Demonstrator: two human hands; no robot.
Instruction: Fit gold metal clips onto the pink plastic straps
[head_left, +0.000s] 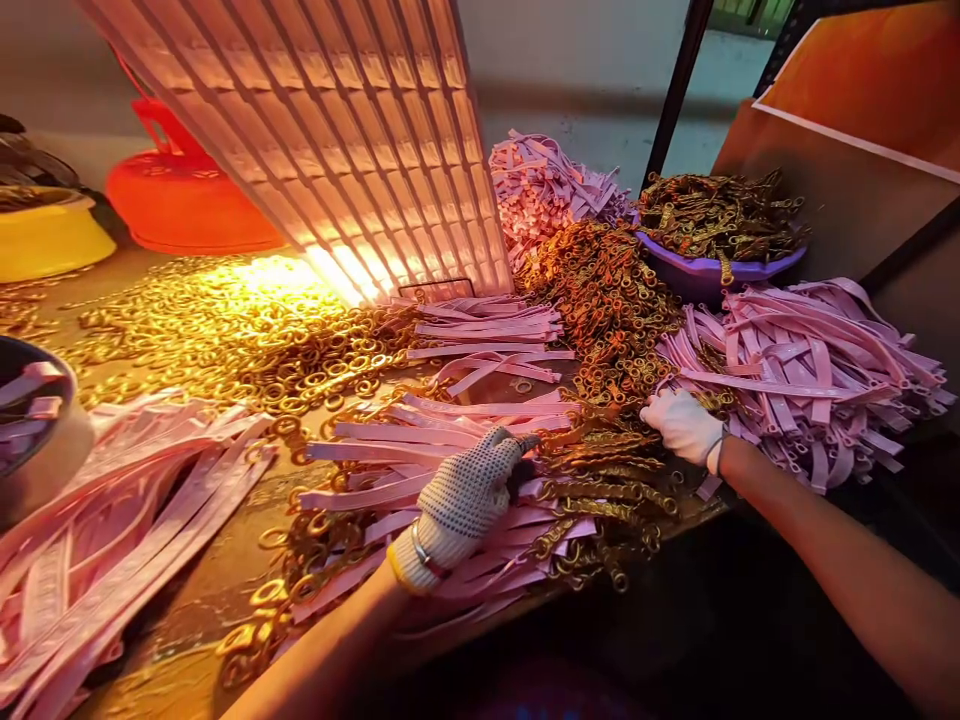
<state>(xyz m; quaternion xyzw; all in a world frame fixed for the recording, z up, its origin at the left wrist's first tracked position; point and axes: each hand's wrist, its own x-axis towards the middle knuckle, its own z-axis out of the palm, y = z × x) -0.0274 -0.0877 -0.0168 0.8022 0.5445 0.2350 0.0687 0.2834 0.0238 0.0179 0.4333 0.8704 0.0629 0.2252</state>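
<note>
My left hand (466, 488), in a knitted glove with dark dots, is closed over a layer of pink straps (450, 440) with brass rings at their left ends. Its fingertips meet a strap's right end; what they pinch is hidden. Brass clasps (600, 490) lie in a row along the straps' right ends. My right hand (684, 425), in a white glove, has its fingers bent together at the lower edge of a heap of brass clasps (615, 310). Whatever lies between those fingers cannot be made out.
Loose brass rings (247, 320) spread under a bright lamp behind a ribbed panel (360, 130). More pink straps lie in a right-hand pile (817, 370) and a left-hand bundle (127, 520). A purple basin (720, 272) holds clasps. A red container (191, 205) stands at the back left.
</note>
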